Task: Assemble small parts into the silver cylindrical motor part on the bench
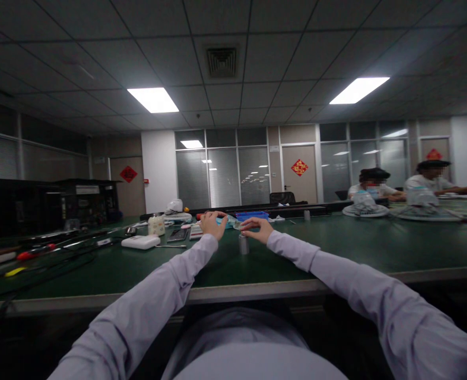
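Reaching out over the green table (pixel 336 248), both arms in pale sleeves, left hand (pixel 212 222) and right hand (pixel 257 228) raised side by side with a small gap between them — fingers curled, thumbs and forefingers pinched toward a small pale item (pixel 236 225) between the two hands, too small and dim to identify; grip on it not clear enough to tell. Standing upright on the table just below and between the hands — a small metal cylinder (pixel 243 244), untouched. Just behind the hands, a blue tray (pixel 252 215). Off to the left, a white flat device (pixel 140 241), a pale jar (pixel 156 225), a dark phone (pixel 178 235) lying flat. Far right, two other people seated at the same table, well apart from the hands
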The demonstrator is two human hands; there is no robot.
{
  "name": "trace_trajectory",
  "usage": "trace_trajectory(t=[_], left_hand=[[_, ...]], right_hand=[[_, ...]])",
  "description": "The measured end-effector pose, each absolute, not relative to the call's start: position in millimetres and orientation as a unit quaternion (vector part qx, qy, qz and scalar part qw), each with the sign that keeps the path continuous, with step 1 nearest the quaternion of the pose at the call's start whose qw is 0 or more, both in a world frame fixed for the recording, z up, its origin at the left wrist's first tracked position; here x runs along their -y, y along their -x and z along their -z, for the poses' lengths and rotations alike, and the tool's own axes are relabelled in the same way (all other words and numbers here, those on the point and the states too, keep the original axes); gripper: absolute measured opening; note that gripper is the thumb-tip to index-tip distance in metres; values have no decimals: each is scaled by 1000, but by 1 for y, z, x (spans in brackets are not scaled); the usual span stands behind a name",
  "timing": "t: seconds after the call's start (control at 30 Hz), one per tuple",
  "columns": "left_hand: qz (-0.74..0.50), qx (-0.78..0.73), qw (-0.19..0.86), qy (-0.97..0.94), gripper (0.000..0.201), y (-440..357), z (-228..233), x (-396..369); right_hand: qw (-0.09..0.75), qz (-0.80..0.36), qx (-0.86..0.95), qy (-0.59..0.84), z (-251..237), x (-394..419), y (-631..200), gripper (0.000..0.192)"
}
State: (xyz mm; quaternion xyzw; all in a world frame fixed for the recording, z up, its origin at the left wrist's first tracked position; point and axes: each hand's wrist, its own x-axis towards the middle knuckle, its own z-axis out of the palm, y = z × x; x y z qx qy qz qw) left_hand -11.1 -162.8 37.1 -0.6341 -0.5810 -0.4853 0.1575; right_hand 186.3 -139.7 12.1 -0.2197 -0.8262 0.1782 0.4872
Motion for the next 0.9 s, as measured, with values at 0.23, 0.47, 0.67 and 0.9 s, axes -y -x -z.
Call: trace_trajectory(t=[0.23,0.47,0.67,0.9], left_hand=[[487,573,165,638,26,13,-37,159],[483,571,160,644,26,15,-38,156],[469,567,141,662,26,15,-36,152],[440,533,101,715,27,16,-30,142]], right_hand=[[507,-152,819,220,-14,138,-185,19],[487,-152,824,246,-14,142,-185,20],[482,-168,817,268,-16,140,-184,21],[445,-209,813,313,-16,127,-211,23]])
